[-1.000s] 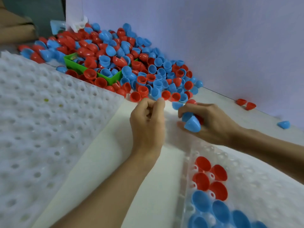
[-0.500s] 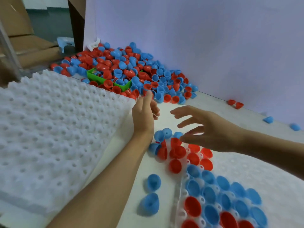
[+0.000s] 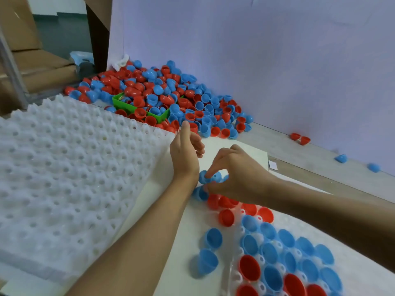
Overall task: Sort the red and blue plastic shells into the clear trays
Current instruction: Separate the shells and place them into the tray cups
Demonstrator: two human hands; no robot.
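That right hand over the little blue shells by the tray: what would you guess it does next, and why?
Probably it lifts the blue shell its fingertips pinch and seats it in an open pocket of the clear tray. The right hand has its grip on that shell, loose shells lie beside the tray's edge, and the left hand hovers open, holding nothing.

clear tray (image 3: pixel 352 283) cut off below, blue shells (image 3: pixel 210 178) half hidden behind right hand (image 3: pixel 237 176)

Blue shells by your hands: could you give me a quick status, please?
Right hand pinching a blue shell. Left hand open, empty. Clear tray partly filled. Nothing blocking.
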